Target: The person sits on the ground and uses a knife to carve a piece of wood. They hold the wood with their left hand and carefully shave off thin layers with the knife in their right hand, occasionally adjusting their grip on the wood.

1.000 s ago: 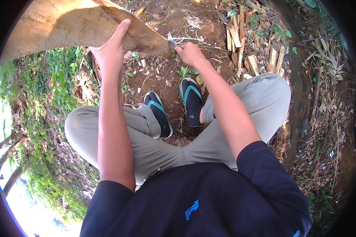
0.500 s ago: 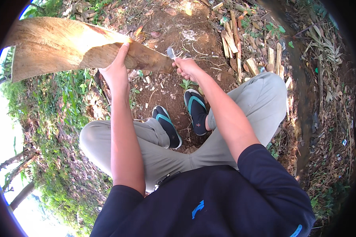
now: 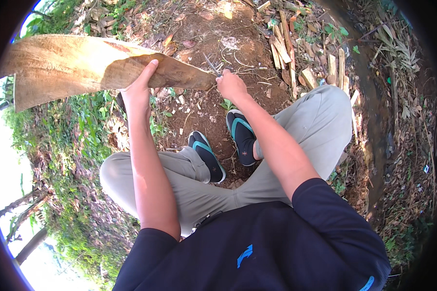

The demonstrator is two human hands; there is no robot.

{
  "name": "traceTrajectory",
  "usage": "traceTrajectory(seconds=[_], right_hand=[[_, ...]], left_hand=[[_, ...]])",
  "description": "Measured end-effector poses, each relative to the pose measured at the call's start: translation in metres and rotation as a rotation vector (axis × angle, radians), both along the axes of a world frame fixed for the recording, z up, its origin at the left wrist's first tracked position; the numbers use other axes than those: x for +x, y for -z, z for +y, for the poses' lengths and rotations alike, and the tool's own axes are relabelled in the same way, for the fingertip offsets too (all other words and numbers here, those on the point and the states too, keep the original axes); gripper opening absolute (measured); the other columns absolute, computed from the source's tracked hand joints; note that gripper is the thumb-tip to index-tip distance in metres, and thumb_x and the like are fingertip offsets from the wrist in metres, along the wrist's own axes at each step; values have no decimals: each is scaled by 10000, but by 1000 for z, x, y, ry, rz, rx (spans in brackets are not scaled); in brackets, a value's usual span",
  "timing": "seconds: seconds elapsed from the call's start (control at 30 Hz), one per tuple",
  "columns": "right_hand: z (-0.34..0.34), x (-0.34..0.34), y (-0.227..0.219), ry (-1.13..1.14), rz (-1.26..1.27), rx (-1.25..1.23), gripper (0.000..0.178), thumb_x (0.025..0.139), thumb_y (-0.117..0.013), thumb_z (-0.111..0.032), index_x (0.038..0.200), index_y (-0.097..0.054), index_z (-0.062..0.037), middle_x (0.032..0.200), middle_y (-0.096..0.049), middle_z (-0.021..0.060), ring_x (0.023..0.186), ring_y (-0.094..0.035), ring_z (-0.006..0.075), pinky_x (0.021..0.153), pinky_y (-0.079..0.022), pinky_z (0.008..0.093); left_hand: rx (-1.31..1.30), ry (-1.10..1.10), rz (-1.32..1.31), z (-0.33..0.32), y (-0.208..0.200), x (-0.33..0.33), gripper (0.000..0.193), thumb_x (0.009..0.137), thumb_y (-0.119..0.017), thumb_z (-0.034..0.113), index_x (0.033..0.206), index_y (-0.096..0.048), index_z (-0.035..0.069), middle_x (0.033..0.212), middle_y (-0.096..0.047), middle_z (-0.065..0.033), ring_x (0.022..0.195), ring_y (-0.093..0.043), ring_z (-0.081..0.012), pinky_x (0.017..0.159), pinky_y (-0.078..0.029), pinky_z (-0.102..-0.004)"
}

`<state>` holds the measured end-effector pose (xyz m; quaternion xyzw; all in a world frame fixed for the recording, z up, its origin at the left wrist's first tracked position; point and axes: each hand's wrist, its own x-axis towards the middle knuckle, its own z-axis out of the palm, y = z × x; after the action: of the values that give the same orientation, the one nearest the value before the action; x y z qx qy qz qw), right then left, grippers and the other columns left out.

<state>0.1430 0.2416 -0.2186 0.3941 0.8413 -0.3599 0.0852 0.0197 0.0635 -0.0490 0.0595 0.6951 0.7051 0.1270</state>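
Observation:
A long, broad, tan sheet [image 3: 68,63], woody or like a dried palm sheath, reaches from the far left to the middle, tapering to a darker tip on the right. My left hand [image 3: 138,89] grips its near edge, thumb lying over the top face and the other fingers hidden beneath. In my right hand [image 3: 231,86] is a small knife, its handle mostly covered by my closed fingers. The narrow knife blade [image 3: 210,64] points up and left from that hand, just beyond the tip of the sheet. Whether the blade touches the tip I cannot tell.
Below my hands are my feet in dark socks and teal-strapped sandals [image 3: 240,128], on brown soil [image 3: 194,106]. Split wood sticks [image 3: 279,48] lie on the ground at the right. Green plants [image 3: 90,116] and leaf litter spread at the left. My bent knees flank the feet.
The knife has turned, so its blade now looks thin and points more up-left. My right hand has rotated with it. The sheet's left end and my left hand have dropped slightly nearer.

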Motion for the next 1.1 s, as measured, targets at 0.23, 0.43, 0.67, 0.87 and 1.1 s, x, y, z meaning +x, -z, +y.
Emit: traceTrajectory(seconds=[0.23, 0.43, 0.67, 0.87, 1.1], right_hand=[[1, -8, -63, 34, -3, -81, 531, 1019, -405, -421, 1065, -669, 37, 1099, -684, 253, 1088, -642, 412, 970, -473, 502], [4, 7, -98, -102, 53, -134, 550, 1030, -375, -397, 1034, -679, 61, 1058, -676, 283, 1050, -636, 441, 954, -465, 514], [-3, 23, -112, -49, 174, -311, 542, 1026, -376, -377, 997, -667, 79, 1028, -661, 312, 1021, -632, 451, 934, -457, 508], [-8, 16, -116, -102, 251, -330, 536, 1019, -392, -384, 982, -669, 73, 952, -671, 295, 931, -649, 434, 874, -473, 488], [-4, 12, -126, -9, 319, -374, 530, 1018, -366, -370, 881, -657, 51, 841, -659, 273, 849, -647, 422, 816, -472, 491]], left_hand=[[-139, 124, -7, -4, -4, 0, 404, 776, -834, 68, 1131, -656, -9, 1063, -688, -87, 959, -639, -165, 898, -505, -318], [-126, 211, 140, 2, -3, 7, 412, 768, -850, 82, 1113, -649, -21, 1030, -685, -84, 926, -637, -168, 870, -513, -321], [55, 14, 208, 13, -7, 13, 525, 780, -842, 65, 1223, -574, -17, 1137, -641, -109, 981, -627, -192, 904, -501, -340], [300, -65, 85, -16, 8, -7, 581, 908, -721, 125, 1388, -410, 29, 1282, -569, -115, 1158, -569, -206, 1031, -434, -350], [251, -176, 242, -17, -9, -26, 492, 958, -666, 217, 1362, -474, 11, 1327, -555, -108, 1161, -569, -207, 1023, -442, -355]])
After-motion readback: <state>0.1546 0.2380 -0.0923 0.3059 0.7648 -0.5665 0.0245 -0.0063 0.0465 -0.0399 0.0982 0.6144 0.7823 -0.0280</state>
